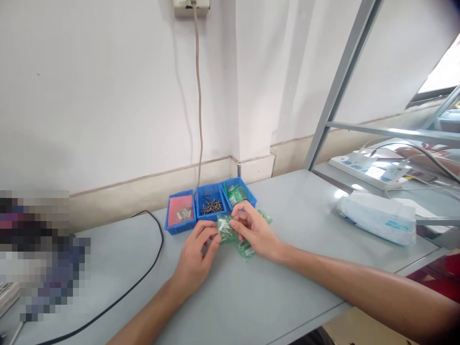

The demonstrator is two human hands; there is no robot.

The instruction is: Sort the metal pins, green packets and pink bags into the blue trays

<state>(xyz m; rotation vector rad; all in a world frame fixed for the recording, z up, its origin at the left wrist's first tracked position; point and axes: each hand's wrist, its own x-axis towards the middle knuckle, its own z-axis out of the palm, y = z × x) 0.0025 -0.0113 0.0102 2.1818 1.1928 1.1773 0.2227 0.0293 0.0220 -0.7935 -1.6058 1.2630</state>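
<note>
Between my two hands is a small clear green plastic bag (225,231) with white and metal pieces inside. My left hand (201,244) pinches its left edge between thumb and fingers. At its right side, my right hand (253,232) grips the bag with thumb and forefinger. Under and beside the right hand lie more green bags (245,250), partly hidden by it. Just behind stand three blue bins: a left bin (180,229) with a pink sheet and small pale pieces, a middle bin (212,216) of loose metal screws or pins (212,206), and a right bin (251,195) with green bags.
On the grey table (143,297), a black cable (158,254) curves along the left. A white and blue plastic pack (377,218) lies at the right, by a grey metal frame (338,91). Power strips (362,167) sit beyond it. A pixelated patch covers the far left.
</note>
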